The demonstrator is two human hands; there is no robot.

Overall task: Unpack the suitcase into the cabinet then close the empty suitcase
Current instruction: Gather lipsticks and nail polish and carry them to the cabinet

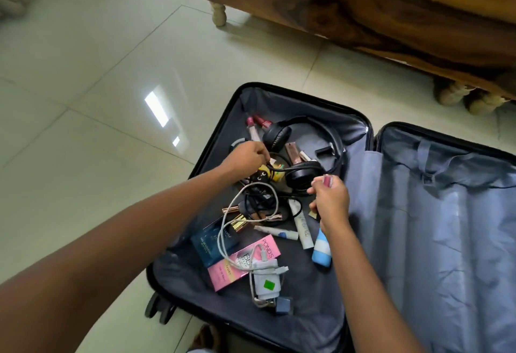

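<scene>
Nearest, a white charger (268,280) and pink box (243,264) lie in the open suitcase (279,322) on the floor. Further in, the right hand (331,202) grips a pink tube (327,181); the left hand (247,157) pinches the black headphones (303,175) cord. Best lift slowly, freeing tangled cables first. The wooden cabinet (363,12) stands beyond.

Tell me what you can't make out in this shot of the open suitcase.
- Head view: what the left hand pinches, hidden by its fingers.
- Most of the pink item in the right hand, covered by the fist.
- Cabinet: cut off by the top edge.
- Blue box print: too small.
</scene>
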